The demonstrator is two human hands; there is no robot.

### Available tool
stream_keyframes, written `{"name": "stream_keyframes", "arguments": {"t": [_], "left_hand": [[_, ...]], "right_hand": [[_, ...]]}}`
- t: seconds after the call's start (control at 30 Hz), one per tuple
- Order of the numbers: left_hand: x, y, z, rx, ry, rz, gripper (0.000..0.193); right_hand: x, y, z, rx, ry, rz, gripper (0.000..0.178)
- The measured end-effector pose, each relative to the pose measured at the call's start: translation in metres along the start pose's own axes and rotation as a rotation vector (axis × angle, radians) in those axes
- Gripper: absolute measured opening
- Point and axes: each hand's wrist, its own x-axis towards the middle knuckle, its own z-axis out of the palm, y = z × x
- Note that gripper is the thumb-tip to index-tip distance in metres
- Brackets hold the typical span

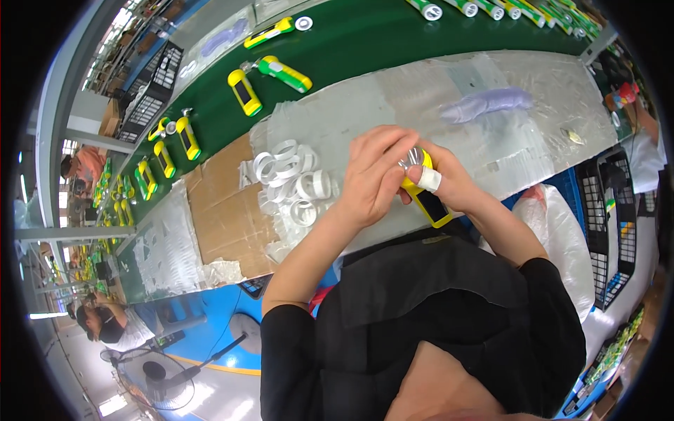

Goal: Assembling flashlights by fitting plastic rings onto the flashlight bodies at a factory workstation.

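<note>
A yellow flashlight [441, 222] with a dark panel along its body is between my two hands, close in front of my chest. Its round, shiny lens end points away from me and its panel end towards me. My left hand [373, 172] is closed around the lens end from the left, fingers bent over it. From the right, my right hand [453, 181] grips the body near the head; white tape [429, 180] wraps its thumb. My fingers hide part of the flashlight's neck. Loose white rings [321, 184] lie in a pile left of my left hand.
A green conveyor belt [344, 45] beyond the plastic-covered bench [379, 105] carries several yellow-green flashlights [244, 92]. A purple plastic sleeve [488, 104] lies on the bench; brown cardboard [228, 210] is at left. A white sack [562, 245] and black crate [602, 231] stand right.
</note>
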Motion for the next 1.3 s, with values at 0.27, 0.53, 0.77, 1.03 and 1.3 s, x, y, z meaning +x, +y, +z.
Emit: {"name": "stream_keyframes", "arguments": {"t": [0.27, 0.53, 0.77, 1.03, 1.3], "left_hand": [[-0.01, -0.002, -0.022, 0.007, 0.0, -0.018, 0.031], [-0.008, -0.074, -0.14, 0.743, -0.257, -0.458, 0.048], [0.002, -0.102, -0.161, 0.405, -0.764, -0.909, 0.051], [0.049, -0.029, -0.074, -0.516, 0.011, -0.515, 0.02], [0.056, -0.014, -0.056, 0.098, -0.104, -0.062, 0.027]], "right_hand": [[0.021, 0.019, 0.023, 0.033, -0.022, 0.057, 0.055], [0.057, -0.005, -0.001, -0.14, 0.14, -0.257, 0.057], [0.062, 0.004, -0.01, -0.205, 0.178, -0.282, 0.052], [0.073, 0.01, -0.011, -0.175, 0.146, -0.336, 0.044], [0.071, 0.01, -0.019, -0.264, 0.109, -0.4, 0.053]]}}
